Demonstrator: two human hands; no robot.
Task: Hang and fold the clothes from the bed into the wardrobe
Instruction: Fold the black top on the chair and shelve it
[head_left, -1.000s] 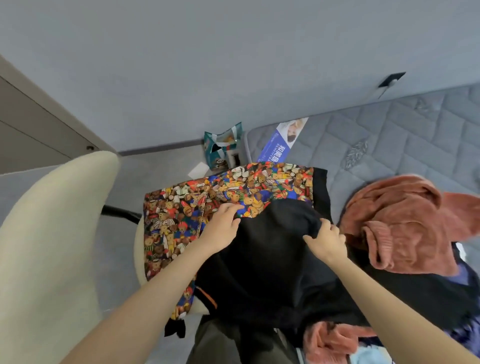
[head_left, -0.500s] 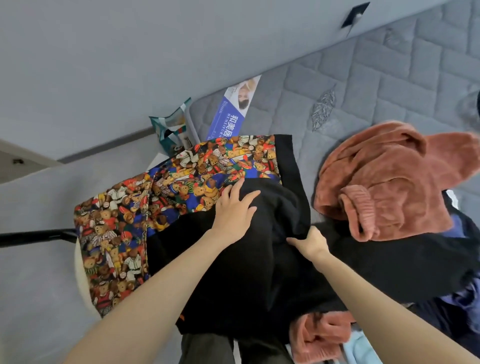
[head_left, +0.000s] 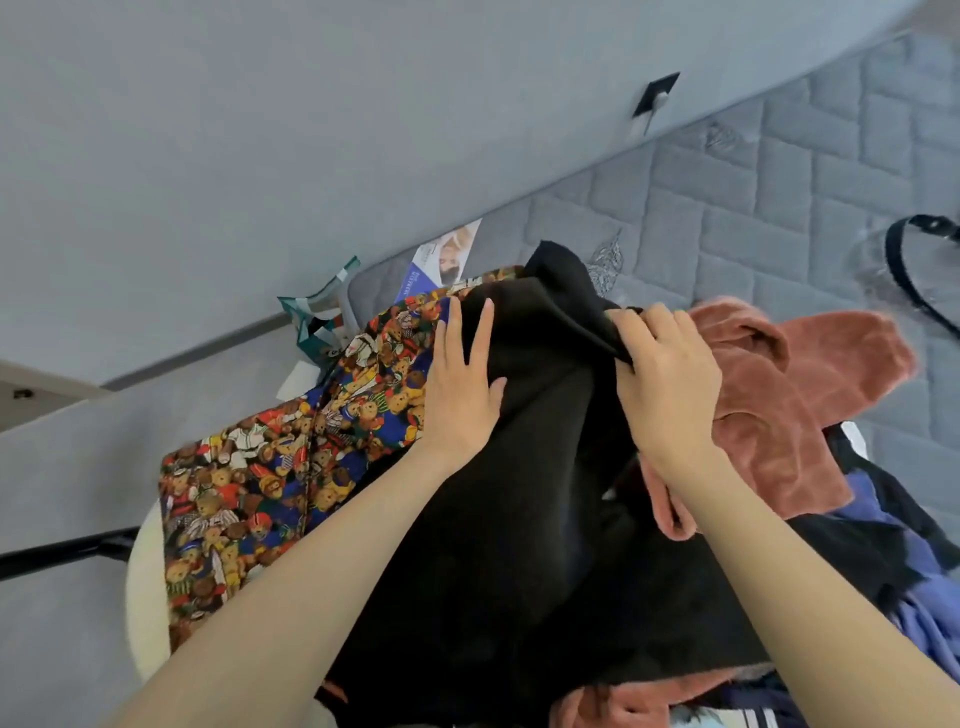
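Observation:
A black garment (head_left: 519, 499) lies in front of me, over a bear-print cloth (head_left: 291, 467) that spreads out to its left. My left hand (head_left: 462, 384) lies flat on the black cloth near its left edge, fingers straight. My right hand (head_left: 665, 379) pinches a fold of the black garment and holds it lifted. A rust-pink fleece top (head_left: 800, 410) is heaped just right of that hand on the grey quilted mattress (head_left: 779, 208). Purple-blue clothing (head_left: 924, 597) lies at the lower right.
A cream chair seat (head_left: 143, 608) with a black arm (head_left: 62, 551) sticks out under the bear-print cloth at the left. A green-and-white bag (head_left: 317, 322) and a blue leaflet (head_left: 441, 260) sit by the mattress corner. A black strap (head_left: 914, 270) lies at the far right.
My right hand has taken a fold of the black garment and raised it up and to the right. My left hand has slid up the cloth. The view has swung toward the mattress.

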